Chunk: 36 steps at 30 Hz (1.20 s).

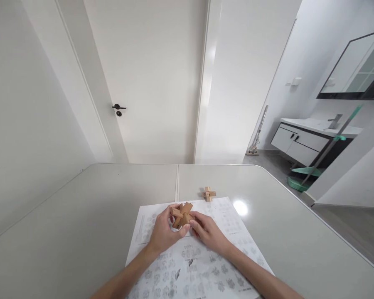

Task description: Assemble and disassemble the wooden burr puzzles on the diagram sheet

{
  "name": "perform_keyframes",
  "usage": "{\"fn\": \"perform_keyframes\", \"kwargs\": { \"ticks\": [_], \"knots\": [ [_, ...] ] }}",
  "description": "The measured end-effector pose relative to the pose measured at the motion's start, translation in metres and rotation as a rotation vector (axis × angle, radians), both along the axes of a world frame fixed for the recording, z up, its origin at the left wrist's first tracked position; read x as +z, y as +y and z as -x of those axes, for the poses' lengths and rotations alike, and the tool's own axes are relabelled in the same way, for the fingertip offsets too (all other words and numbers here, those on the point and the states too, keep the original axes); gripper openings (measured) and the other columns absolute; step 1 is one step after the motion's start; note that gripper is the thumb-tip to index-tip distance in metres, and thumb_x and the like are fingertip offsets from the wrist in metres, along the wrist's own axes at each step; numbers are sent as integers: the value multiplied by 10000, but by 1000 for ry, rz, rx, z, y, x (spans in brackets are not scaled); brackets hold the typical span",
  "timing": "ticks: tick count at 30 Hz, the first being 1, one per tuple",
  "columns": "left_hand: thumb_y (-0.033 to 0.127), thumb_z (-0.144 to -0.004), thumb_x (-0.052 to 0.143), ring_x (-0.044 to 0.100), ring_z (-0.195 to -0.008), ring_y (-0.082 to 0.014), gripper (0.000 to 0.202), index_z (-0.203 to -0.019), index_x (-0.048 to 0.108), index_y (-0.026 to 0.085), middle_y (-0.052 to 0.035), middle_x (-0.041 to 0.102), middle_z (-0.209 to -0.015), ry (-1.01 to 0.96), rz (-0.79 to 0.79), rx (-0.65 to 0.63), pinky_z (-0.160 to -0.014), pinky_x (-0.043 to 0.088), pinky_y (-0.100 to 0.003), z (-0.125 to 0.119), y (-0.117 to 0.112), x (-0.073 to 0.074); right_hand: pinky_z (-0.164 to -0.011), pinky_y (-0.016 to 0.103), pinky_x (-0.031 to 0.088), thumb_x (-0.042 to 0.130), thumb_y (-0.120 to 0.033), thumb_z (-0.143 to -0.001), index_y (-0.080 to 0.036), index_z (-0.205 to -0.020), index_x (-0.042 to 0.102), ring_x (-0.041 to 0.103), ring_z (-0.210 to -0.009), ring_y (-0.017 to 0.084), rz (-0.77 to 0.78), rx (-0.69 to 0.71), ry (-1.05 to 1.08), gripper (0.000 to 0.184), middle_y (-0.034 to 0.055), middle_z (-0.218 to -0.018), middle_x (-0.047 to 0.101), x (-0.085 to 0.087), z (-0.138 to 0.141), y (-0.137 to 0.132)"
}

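Both hands hold a wooden interlocking puzzle of crossed brown bars just above a printed instruction sheet. My left hand pinches its left side with thumb and fingers closed on the bars. My right hand grips its right side, fingers curled onto the wood. A second, smaller wooden cross puzzle lies on the table beyond the sheet's far edge, untouched.
The grey table has a centre seam and a rounded far right corner. Behind it are a white door with a black handle, and to the right a bathroom with a vanity and a green broom and dustpan.
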<state>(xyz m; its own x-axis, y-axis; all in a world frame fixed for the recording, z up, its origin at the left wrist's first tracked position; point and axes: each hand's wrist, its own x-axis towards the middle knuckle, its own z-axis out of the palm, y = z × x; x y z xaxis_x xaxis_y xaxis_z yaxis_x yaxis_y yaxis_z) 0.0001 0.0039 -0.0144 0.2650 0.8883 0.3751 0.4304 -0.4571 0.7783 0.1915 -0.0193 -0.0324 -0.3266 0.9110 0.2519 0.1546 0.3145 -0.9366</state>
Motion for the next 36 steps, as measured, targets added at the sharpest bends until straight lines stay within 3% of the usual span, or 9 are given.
{"fn": "perform_keyframes", "kwargs": {
  "ticks": [9, 15, 23, 27, 36],
  "knots": [
    [319, -735, 675, 672, -900, -228, 191, -836, 557, 208, -97, 688, -1207, -17, 19, -51, -796, 525, -356, 3, 3, -2, -574, 253, 352, 438, -501, -1027, -182, -941, 607, 440, -572, 134, -48, -38, -43, 370, -31, -631, 501, 0, -1, 0],
    [325, -741, 682, 672, -953, -256, 373, -1086, 593, 215, -87, 708, -1131, 13, 11, -104, -840, 528, -380, 3, 1, 6, -591, 263, 380, 443, -513, -1021, -187, -1009, 616, 474, -585, 149, -48, -52, -73, 369, -16, -645, 541, -1, -2, -1],
    [328, -734, 680, 673, -864, -231, 481, -1193, 594, 212, -80, 718, -1102, 54, -31, -85, -757, 543, -346, 7, 1, 1, -600, 266, 396, 441, -517, -1023, -188, -1029, 627, 495, -598, 152, -65, -11, -71, 378, 0, -688, 572, 5, -4, -1],
    [334, -735, 682, 683, -906, -247, 462, -1172, 605, 206, -93, 710, -1139, 55, -52, -82, -807, 555, -374, 8, 1, 2, -599, 264, 402, 459, -519, -1016, -187, -1072, 636, 506, -622, 153, -70, -19, -80, 380, 10, -737, 589, 3, -5, 1],
    [332, -701, 725, 686, -933, -246, 632, -1286, 514, 219, -72, 714, -1126, 82, -63, -107, -855, 563, -391, 10, 2, -1, -602, 262, 401, 472, -536, -1005, -184, -1096, 644, 491, -647, 158, -101, -52, -120, 402, 14, -754, 582, -3, -6, 2]
  ]
}}
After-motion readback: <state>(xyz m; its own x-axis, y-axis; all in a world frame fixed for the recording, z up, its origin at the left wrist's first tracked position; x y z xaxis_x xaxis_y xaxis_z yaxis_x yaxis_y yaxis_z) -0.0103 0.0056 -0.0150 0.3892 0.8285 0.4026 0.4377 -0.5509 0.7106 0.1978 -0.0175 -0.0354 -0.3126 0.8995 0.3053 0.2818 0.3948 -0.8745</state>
